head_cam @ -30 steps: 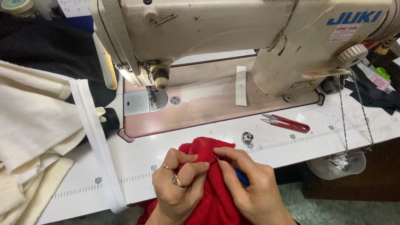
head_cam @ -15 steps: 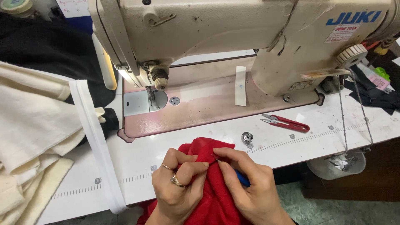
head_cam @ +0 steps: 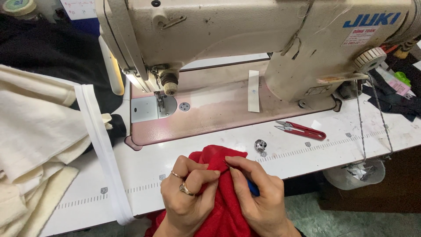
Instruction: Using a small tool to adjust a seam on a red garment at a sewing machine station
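Both hands, left (head_cam: 186, 199) and right (head_cam: 256, 197), pinch the red cloth (head_cam: 219, 193) bunched between them, apparently at 1 seam

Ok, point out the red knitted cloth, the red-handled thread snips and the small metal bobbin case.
red knitted cloth (head_cam: 221, 206), head view, fold between hands
red-handled thread snips (head_cam: 305, 130), head view, handle
small metal bobbin case (head_cam: 260, 145), head view, centre
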